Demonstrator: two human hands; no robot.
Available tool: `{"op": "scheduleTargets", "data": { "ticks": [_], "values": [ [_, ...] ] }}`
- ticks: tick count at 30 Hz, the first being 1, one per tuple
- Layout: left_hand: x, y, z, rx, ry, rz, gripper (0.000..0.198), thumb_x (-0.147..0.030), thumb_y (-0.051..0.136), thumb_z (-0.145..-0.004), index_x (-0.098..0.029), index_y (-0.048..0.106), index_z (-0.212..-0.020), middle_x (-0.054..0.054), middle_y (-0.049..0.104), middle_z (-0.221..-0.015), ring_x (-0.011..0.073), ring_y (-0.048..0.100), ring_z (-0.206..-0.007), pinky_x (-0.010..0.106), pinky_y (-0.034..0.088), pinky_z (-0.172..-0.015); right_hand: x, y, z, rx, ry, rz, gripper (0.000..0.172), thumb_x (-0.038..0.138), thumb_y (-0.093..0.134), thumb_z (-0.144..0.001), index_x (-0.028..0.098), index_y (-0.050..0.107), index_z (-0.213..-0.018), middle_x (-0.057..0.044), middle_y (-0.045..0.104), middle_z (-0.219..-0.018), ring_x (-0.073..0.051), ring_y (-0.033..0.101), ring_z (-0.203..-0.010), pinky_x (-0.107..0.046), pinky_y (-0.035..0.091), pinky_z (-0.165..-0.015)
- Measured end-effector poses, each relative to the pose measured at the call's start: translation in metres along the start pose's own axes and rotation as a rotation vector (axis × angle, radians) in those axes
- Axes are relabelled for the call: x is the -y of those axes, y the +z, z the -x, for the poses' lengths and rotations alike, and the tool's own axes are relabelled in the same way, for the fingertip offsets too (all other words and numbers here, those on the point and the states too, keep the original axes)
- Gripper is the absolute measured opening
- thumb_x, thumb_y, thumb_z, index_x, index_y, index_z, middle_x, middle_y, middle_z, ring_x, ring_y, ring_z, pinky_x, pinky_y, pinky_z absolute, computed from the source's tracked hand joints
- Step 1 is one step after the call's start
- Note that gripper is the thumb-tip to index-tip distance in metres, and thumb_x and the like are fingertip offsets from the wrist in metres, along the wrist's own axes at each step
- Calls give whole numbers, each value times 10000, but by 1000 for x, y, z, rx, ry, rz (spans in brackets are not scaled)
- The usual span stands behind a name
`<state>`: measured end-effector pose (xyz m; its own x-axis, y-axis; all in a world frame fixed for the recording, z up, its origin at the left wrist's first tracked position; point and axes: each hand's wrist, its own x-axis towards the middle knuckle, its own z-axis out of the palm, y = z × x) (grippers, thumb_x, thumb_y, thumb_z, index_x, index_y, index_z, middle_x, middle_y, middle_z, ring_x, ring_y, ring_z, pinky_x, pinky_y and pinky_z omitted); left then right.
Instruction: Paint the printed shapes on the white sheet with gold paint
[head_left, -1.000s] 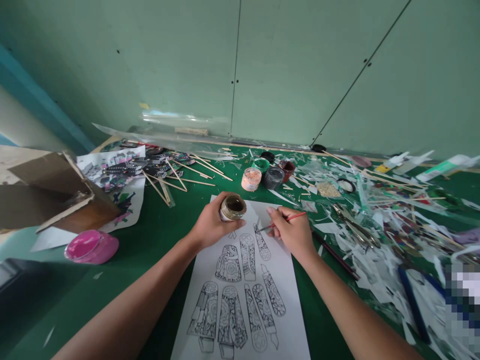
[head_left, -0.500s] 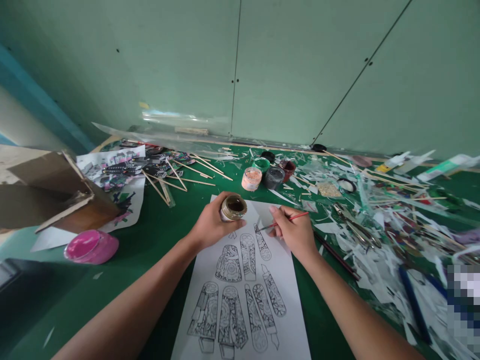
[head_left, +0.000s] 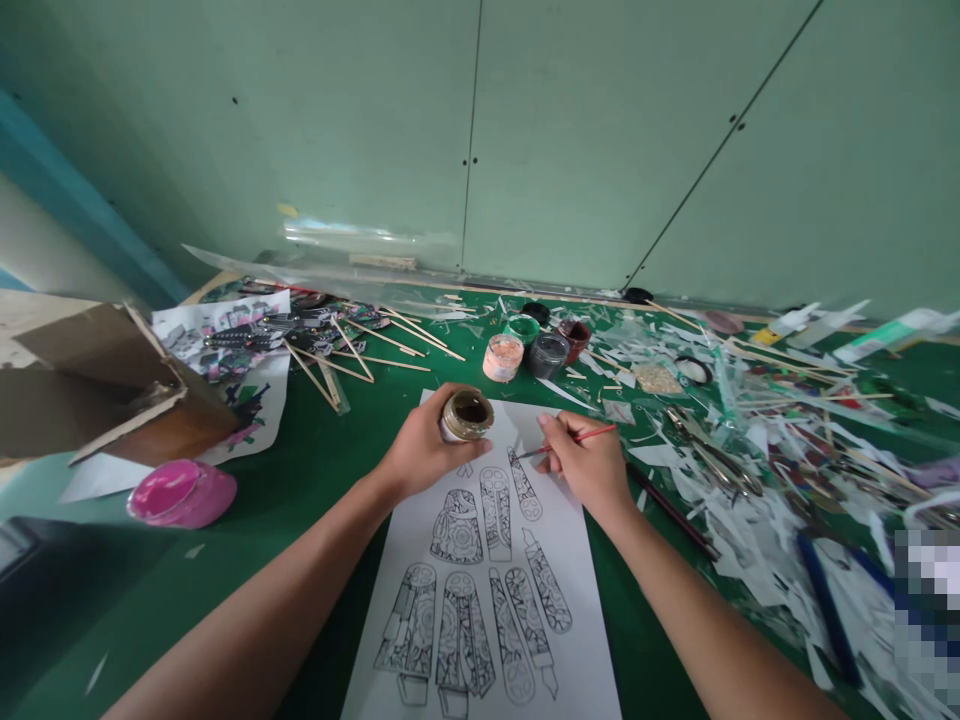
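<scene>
A white sheet (head_left: pixel 570 640) printed with black patterned figure parts lies on the green table in front of me. My left hand (head_left: pixel 420 450) is wrapped round a small open jar (head_left: pixel 465 414) with a gold rim, held at the sheet's top edge. My right hand (head_left: pixel 592 465) pinches a thin red-handled brush (head_left: pixel 574 439), its tip down on one printed strip near the top of the sheet.
Small paint pots (head_left: pixel 534 346) stand behind the sheet. A pink lid (head_left: pixel 180 492) and a cardboard box (head_left: pixel 97 385) lie at the left, with wooden sticks (head_left: pixel 352 355) and printed sheets behind. Paper scraps, scissors (head_left: pixel 712 450) and a dark pencil (head_left: pixel 671 512) cover the right side.
My right hand and the brush shifted very slightly; the jar and left hand stayed put.
</scene>
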<state>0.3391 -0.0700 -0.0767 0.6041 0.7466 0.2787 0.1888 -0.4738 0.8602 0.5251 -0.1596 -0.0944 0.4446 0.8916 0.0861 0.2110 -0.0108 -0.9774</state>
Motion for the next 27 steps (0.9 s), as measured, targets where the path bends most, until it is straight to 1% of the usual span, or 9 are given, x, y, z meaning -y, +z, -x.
{"op": "scheduleTargets", "data": {
  "ticks": [7,14,19,24,27],
  "values": [
    [0,0,0,2,2,-2,470,-268,740,-668,-182,540,-1085,51,644,-1009,215,615,-917,383,488,-839,-1,0,0,6,10,-23,463,507,592,-804,205,437,-489,67,421,-355,-88,482,-315,-211,481,-386],
    [-1,0,-1,4,-5,2,470,-261,740,-670,-187,536,-1088,48,639,-1012,213,610,-922,377,484,-843,0,0,0,4,8,-29,474,513,609,-787,209,420,-475,71,400,-345,-85,462,-317,-216,493,-395],
    [0,0,0,6,0,8,466,-259,738,-671,-188,538,-1086,50,637,-1016,212,608,-926,378,479,-848,-1,0,0,4,-10,3,472,506,602,-795,211,419,-476,65,412,-350,-91,490,-326,-205,484,-392],
    [-1,0,0,9,0,12,462,-266,732,-669,-184,537,-1080,53,641,-1001,216,610,-914,388,482,-840,0,0,1,19,-2,-19,477,492,591,-808,215,400,-470,71,403,-340,-80,452,-306,-208,482,-397],
    [-2,0,0,7,-4,13,449,-264,728,-666,-185,540,-1066,52,641,-997,219,609,-914,394,480,-840,1,0,2,25,-6,-11,478,489,602,-801,218,387,-471,69,408,-346,-84,460,-320,-208,480,-398]
  ]
}}
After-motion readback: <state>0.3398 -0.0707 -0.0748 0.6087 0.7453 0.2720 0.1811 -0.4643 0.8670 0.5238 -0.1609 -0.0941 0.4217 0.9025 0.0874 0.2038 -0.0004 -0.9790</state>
